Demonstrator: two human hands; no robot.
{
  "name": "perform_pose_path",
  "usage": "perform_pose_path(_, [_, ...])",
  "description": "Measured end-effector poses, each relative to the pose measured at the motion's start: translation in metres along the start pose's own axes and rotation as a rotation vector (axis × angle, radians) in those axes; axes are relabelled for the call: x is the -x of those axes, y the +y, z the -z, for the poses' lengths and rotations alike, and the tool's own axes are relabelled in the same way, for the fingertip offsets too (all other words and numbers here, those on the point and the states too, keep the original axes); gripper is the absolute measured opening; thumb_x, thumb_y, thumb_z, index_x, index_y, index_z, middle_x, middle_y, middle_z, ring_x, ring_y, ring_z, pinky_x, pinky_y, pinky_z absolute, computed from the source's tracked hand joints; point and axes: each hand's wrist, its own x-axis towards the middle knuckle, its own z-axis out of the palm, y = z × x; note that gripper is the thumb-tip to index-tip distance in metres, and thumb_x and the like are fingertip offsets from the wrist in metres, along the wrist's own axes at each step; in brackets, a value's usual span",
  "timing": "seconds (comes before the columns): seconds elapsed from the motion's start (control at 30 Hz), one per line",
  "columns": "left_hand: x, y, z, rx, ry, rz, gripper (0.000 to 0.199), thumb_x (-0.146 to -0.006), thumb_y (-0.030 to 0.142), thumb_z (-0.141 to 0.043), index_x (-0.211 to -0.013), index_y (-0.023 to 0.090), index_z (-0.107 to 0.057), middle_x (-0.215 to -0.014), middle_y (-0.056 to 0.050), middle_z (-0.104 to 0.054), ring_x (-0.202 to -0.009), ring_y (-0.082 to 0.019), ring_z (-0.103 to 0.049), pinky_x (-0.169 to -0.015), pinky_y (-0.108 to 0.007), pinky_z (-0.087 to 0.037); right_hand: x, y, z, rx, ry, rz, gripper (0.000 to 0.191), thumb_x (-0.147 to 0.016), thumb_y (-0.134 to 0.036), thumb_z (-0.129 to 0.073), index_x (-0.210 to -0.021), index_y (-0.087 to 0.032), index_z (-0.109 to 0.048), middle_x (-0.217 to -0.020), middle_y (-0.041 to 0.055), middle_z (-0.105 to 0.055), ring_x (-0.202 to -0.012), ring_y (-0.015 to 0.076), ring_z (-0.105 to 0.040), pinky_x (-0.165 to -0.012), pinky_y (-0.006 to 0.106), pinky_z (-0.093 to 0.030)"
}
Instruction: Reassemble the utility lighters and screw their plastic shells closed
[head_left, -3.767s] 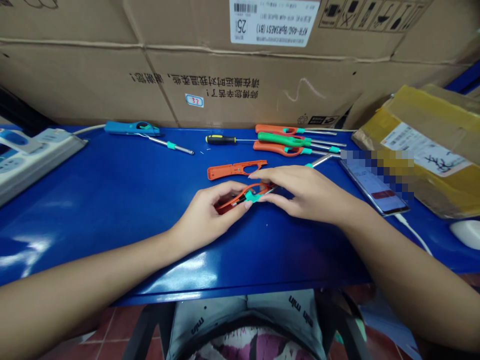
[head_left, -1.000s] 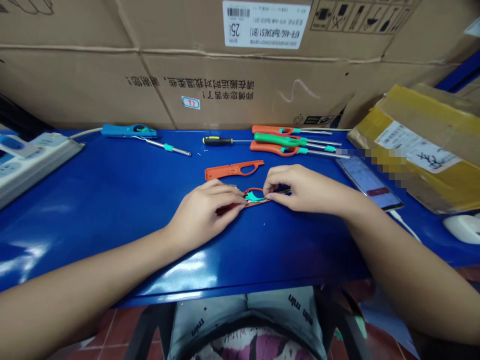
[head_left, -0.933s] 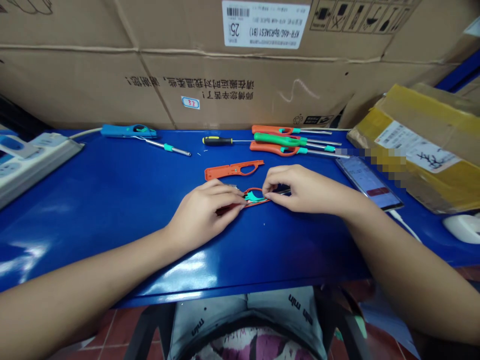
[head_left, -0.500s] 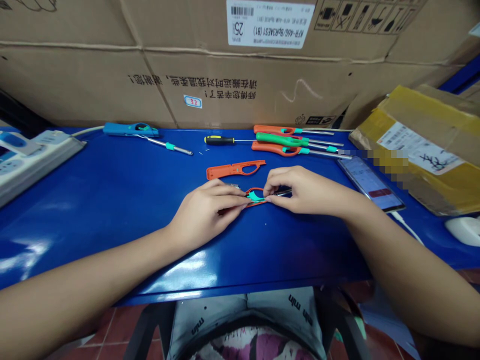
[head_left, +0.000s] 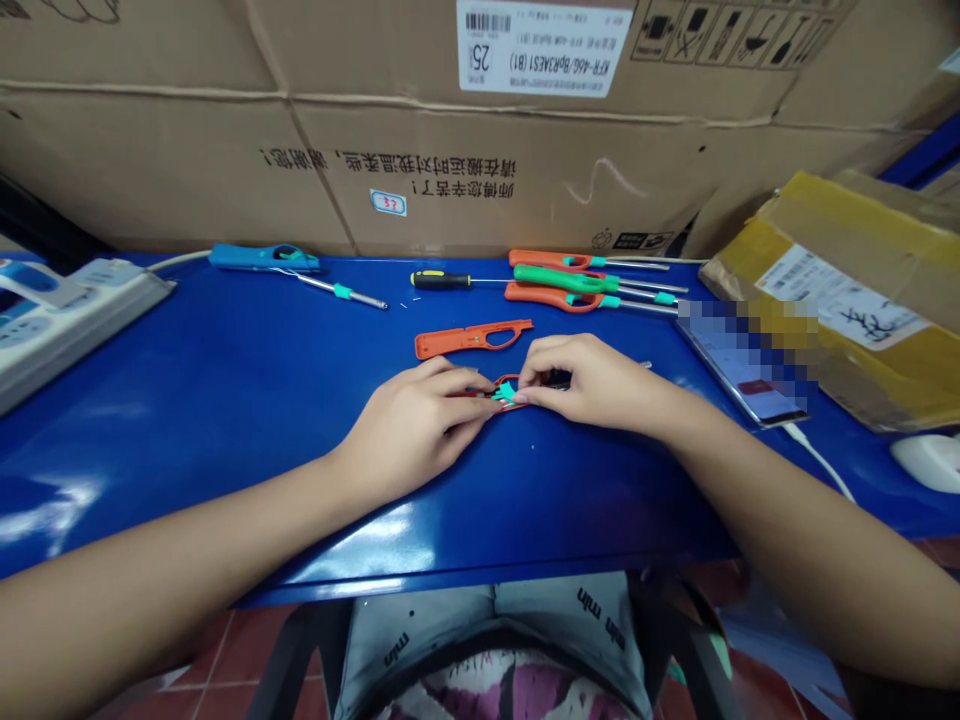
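My left hand (head_left: 427,415) is closed over the handle end of an opened lighter, whose orange housing half (head_left: 511,379) lies partly hidden beneath the fingers. Fingertips of my right hand (head_left: 581,375) pinch at the green trigger (head_left: 504,393) inside that housing, close to the left fingertips. A metal tube runs under the right hand, its tip (head_left: 646,365) showing beyond the knuckles. Just behind both hands lies a loose orange shell half (head_left: 450,342), inner side up.
Three assembled lighters (head_left: 562,280), orange and green, lie at the back beside a screwdriver (head_left: 439,281). An opened blue lighter (head_left: 262,258) is back left, near a power strip (head_left: 82,310). At right are a phone (head_left: 739,365), a taped carton (head_left: 847,300) and a large cardboard box (head_left: 420,130) behind.
My right hand has shifted slightly left, closer to my left hand. The green trigger sits at a different angle, and the metal tube's tip now shows past the right hand.
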Motion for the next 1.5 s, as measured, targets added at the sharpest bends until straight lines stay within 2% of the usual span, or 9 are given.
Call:
perform_pose_path(0.17, [0.001,0.001,-0.001,-0.009,-0.002,-0.013,0.022,-0.098,0.023,-0.059,-0.109,0.023,-0.078,-0.113,-0.005,-0.076,-0.100,-0.024,-0.069,-0.087,-0.041,-0.059,-0.001,0.000,-0.003,-0.075,0.050,-0.033,0.006,-0.084,-0.021,-0.074,-0.082,-0.016,-0.071,-0.083,0.0031,-0.070,-0.075,0.0155,-0.062,-0.070,0.028,-0.046])
perform_pose_path(0.37, [0.001,0.003,0.000,0.103,-0.009,0.070,0.018,-0.098,0.023,-0.060,-0.109,0.022,-0.074,-0.112,-0.002,-0.077,-0.101,-0.022,-0.070,-0.093,-0.038,-0.057,0.002,-0.004,-0.003,-0.084,0.128,0.117,0.003,-0.087,-0.018,-0.068,-0.090,-0.017,-0.069,-0.090,0.0040,-0.066,-0.084,0.0164,-0.059,-0.077,0.029,-0.048])
perform_pose_path(0.53, [0.000,0.006,0.003,0.131,-0.059,0.179,0.020,-0.093,0.027,-0.064,-0.112,0.023,-0.070,-0.107,-0.004,-0.075,-0.101,-0.023,-0.069,-0.089,-0.038,-0.058,0.005,-0.007,-0.004,0.053,0.066,0.243,0.007,-0.089,-0.017,-0.067,-0.092,-0.019,-0.072,-0.099,0.0055,-0.067,-0.097,0.0201,-0.060,-0.092,0.038,-0.042])
perform_pose_path(0.67, [0.000,0.007,0.003,0.115,-0.076,0.217,0.020,-0.093,0.027,-0.063,-0.111,0.023,-0.067,-0.107,-0.005,-0.073,-0.101,-0.024,-0.069,-0.090,-0.040,-0.057,0.005,-0.006,-0.007,0.090,0.040,0.272,0.010,-0.090,-0.017,-0.066,-0.091,-0.020,-0.075,-0.095,0.0045,-0.068,-0.096,0.0205,-0.062,-0.094,0.040,-0.039])
perform_pose_path(1.03, [0.003,0.007,0.001,0.168,-0.052,0.222,0.018,-0.092,0.024,-0.064,-0.111,0.024,-0.063,-0.111,-0.002,-0.072,-0.103,-0.022,-0.068,-0.090,-0.038,-0.057,0.006,-0.009,-0.010,0.110,0.010,0.275,0.013,-0.093,-0.018,-0.065,-0.097,-0.020,-0.077,-0.097,0.0048,-0.070,-0.096,0.0199,-0.063,-0.092,0.039,-0.039])
perform_pose_path(1.33, [0.002,0.006,-0.003,0.254,-0.027,0.234,0.019,-0.091,0.025,-0.069,-0.108,0.022,-0.061,-0.109,-0.002,-0.072,-0.099,-0.020,-0.067,-0.088,-0.034,-0.055,0.007,-0.012,-0.014,0.089,-0.031,0.204,0.006,-0.092,-0.017,-0.065,-0.095,-0.019,-0.070,-0.100,0.0058,-0.066,-0.100,0.0218,-0.060,-0.098,0.042,-0.040])
perform_pose_path(1.5, [0.001,0.006,-0.001,0.285,-0.014,0.229,0.022,-0.090,0.023,-0.071,-0.109,0.021,-0.060,-0.109,-0.002,-0.072,-0.097,-0.018,-0.069,-0.088,-0.033,-0.055,0.006,-0.014,-0.014,0.083,-0.031,0.184,0.005,-0.091,-0.016,-0.064,-0.096,-0.019,-0.066,-0.102,0.0060,-0.065,-0.101,0.0220,-0.059,-0.096,0.040,-0.041])
